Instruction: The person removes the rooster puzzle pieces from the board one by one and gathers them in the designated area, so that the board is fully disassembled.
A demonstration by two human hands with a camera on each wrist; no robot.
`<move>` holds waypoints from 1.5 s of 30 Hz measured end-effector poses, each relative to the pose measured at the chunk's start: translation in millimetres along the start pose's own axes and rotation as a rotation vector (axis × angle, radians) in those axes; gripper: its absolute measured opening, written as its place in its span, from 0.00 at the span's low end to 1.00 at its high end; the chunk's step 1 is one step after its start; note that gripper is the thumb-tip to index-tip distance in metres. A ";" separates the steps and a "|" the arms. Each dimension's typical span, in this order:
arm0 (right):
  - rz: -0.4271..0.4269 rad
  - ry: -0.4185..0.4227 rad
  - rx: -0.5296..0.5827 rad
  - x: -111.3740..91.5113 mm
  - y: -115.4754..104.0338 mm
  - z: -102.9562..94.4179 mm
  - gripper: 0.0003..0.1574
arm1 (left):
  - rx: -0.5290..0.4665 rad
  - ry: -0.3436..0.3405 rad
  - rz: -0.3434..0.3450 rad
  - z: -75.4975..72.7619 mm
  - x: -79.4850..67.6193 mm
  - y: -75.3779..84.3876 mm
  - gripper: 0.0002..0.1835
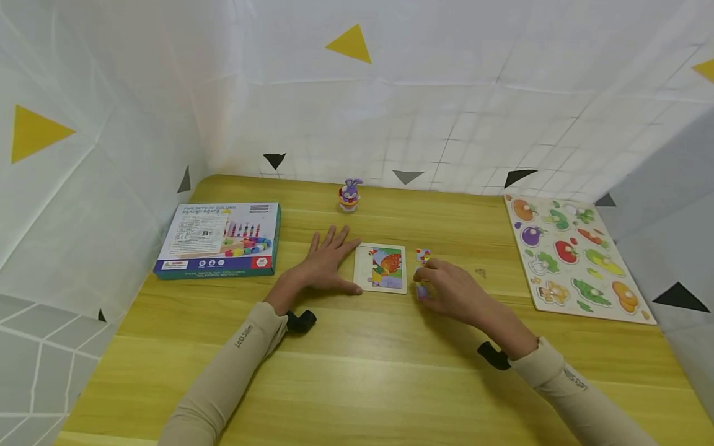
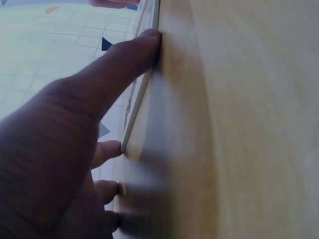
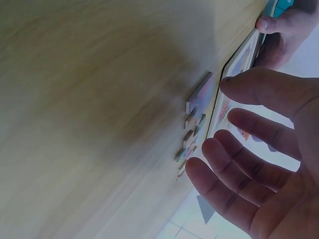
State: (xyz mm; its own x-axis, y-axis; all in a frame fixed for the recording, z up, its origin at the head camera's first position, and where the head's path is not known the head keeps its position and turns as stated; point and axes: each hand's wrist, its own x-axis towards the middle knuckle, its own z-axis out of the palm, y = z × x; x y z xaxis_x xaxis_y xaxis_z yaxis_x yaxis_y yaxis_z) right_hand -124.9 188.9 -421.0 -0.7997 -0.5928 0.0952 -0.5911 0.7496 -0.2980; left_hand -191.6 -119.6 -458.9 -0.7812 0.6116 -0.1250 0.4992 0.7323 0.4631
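Observation:
A small jigsaw puzzle in a pale tray (image 1: 364, 267) lies mid-table, its picture of a brown bird covering the right part and its left strip bare. My left hand (image 1: 322, 265) is spread on the table at the tray's left side, thumb (image 2: 142, 50) and a fingertip touching its edge. Several loose puzzle pieces (image 1: 423, 254) lie in a column just right of the tray. Over them hovers my right hand (image 1: 449, 290), partly hiding them in the head view. Its fingers (image 3: 244, 169) are loosely bent, with nothing between them in the right wrist view.
A boxed bead toy set (image 1: 220, 238) lies at the left. Behind the tray stands a purple rabbit figure (image 1: 349, 196). A wooden vegetable peg puzzle (image 1: 530, 272) occupies the right side. White sheeting (image 1: 424, 111) hangs around the table's back and sides.

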 end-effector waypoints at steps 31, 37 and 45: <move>-0.024 -0.034 0.007 56.3 -16.0 -2.4 0.18 | -0.001 -0.012 -0.012 0.2 1.3 -1.1 0.61; -0.046 -0.017 0.032 68.0 -19.5 0.2 0.15 | -0.007 -0.015 -0.015 1.6 2.0 -2.7 0.61; -0.048 -0.049 0.041 81.9 -20.7 5.7 0.16 | -0.003 -0.017 -0.015 3.2 2.9 -4.0 0.61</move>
State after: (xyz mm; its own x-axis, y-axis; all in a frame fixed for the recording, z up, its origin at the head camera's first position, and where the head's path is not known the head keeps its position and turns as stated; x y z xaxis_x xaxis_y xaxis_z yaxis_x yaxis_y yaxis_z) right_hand -177.6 123.1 -412.5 -0.7638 -0.6423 0.0637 -0.6230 0.7078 -0.3332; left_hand -194.7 -119.8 -463.9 -0.7821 0.6057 -0.1465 0.4867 0.7405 0.4634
